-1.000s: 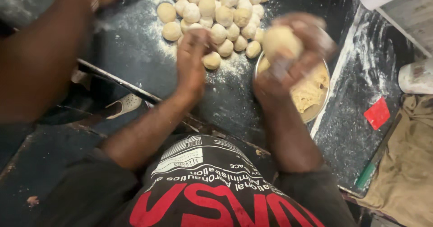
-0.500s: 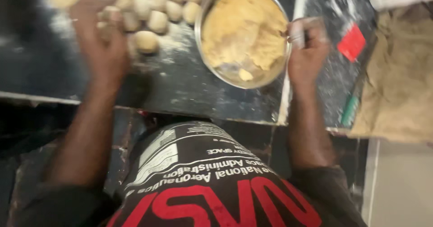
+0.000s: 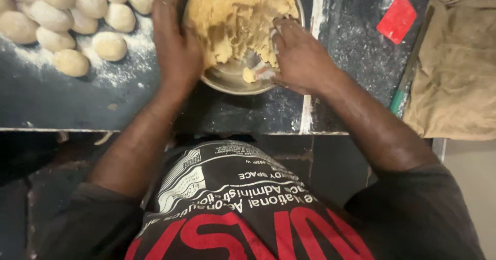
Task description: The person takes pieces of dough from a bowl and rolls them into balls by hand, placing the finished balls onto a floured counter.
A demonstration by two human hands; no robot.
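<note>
A round metal bowl [image 3: 227,82] stands on the dark floured worktop and holds a big mass of yellow dough [image 3: 235,12]. My left hand [image 3: 175,43] lies flat against the bowl's left rim, fingers pointing away from me. My right hand [image 3: 299,53] reaches into the bowl from the right, its fingers dug into the lower edge of the dough mass. A small loose bit of dough [image 3: 249,75] lies on the bare bottom of the bowl by my right fingers.
Several rolled dough balls [image 3: 62,12] sit in a floured patch at the far left of the worktop [image 3: 62,100]. A red plastic scraper [image 3: 397,18] lies to the right of the bowl. A tan cloth [image 3: 454,64] covers the right end.
The dough ball held a second ago is gone from my hands. My left hand came from the dough balls to the bowl's rim, and my right hand moved from the bowl's edge into the dough.
</note>
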